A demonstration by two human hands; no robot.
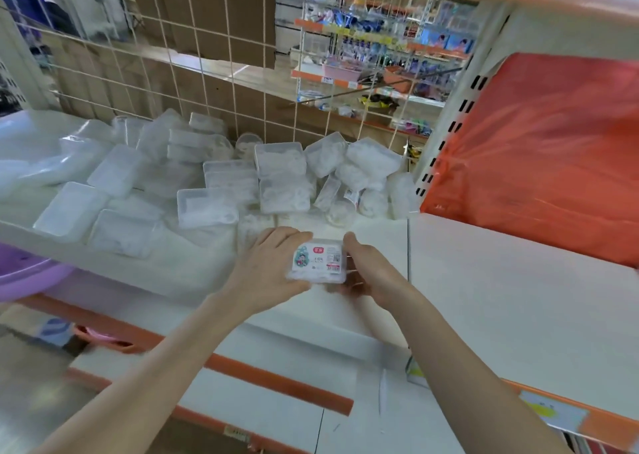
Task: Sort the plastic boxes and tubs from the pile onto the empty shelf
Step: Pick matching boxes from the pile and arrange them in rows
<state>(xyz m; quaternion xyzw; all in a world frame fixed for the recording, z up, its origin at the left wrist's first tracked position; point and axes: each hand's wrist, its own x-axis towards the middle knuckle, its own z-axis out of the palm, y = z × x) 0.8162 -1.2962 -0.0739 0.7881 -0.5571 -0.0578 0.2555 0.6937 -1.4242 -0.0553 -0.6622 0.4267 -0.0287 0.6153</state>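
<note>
1. A small clear box (pixel 320 261) is held above the near edge of the white shelf (pixel 484 280).
2. It is gripped between the left hand (pixel 273 263) and right hand (pixel 366 267), fingers curled round its ends.
3. The pile of boxes (pixel 242 177) lies far left.

- White shelf (pixel 501 298), a seam (pixel 408 246) splitting it into left and right boards.
- Pile (pixel 242 184) of clear boxes covers the left board from back edge towards the front, some stacked, some tilted.
- Round tubs (pixel 340 213) lie at the pile's right end, near the seam.
- Orange bag (pixel 553 149) sits at the right board's back edge.
</note>
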